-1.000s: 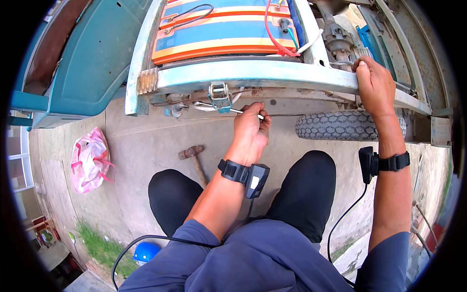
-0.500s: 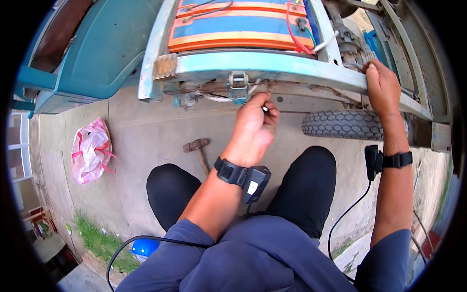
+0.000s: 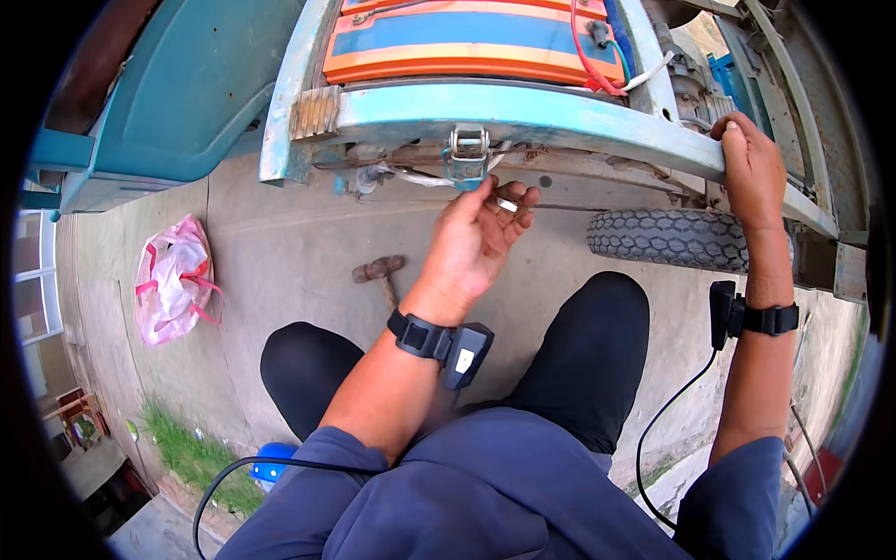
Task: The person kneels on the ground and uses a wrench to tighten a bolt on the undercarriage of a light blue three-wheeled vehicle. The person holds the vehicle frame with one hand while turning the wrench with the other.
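My left hand (image 3: 471,238) is turned palm up below the front bar (image 3: 541,110) of a light-blue metal frame. Its fingers are curled, with thumb and fingertips against or close to the lower end of a metal latch (image 3: 467,154) on the bar. Among the fingers shows a small shiny silver piece (image 3: 507,203); I cannot tell whether it is a ring or something held. My right hand (image 3: 752,173) is closed over the right end of the bar. Behind the bar, inside the frame, lie orange-and-blue batteries (image 3: 485,51) with red, green and white wires (image 3: 597,61).
A hammer (image 3: 379,269) lies on the concrete between my knees and the frame. A tyre (image 3: 667,235) is under the bar at right. At left are a teal body panel (image 3: 201,84) and a pink-and-white bag (image 3: 173,280). A blue helmet-like object (image 3: 273,464) sits near the grass.
My left hand has shifted slightly left and its fingers have loosened, showing more of the palm and silver piece. My right hand keeps its hold on the bar. The view has moved a little.
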`<state>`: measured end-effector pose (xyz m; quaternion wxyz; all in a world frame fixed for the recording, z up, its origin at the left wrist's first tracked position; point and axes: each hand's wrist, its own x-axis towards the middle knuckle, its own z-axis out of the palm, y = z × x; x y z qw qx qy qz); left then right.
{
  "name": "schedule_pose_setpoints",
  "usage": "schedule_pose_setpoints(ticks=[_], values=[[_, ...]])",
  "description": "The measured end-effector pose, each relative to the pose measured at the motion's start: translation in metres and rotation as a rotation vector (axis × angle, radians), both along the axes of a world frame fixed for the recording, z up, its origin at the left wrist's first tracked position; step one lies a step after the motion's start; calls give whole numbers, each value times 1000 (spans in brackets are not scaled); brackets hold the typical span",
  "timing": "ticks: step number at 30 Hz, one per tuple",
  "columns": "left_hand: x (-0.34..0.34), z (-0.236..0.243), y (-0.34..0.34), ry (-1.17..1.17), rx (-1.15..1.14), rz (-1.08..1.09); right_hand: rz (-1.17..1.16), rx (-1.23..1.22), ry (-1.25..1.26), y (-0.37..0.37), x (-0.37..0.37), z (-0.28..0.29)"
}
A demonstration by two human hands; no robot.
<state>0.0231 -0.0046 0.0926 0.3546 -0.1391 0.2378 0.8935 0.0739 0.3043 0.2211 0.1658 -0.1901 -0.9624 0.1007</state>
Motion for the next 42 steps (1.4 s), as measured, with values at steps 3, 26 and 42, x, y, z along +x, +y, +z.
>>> schedule_pose_setpoints(ticks=[3, 26, 42], values=[[-11, -22, -18, 38, 44, -1, 46, -4, 28, 1, 0, 0], [-10, -94, 7, 223, -756, 66, 61, -4, 45, 5, -1, -5], [-24, -91, 2, 250, -782, -37, 65, 1, 43, 5, -1, -4]])
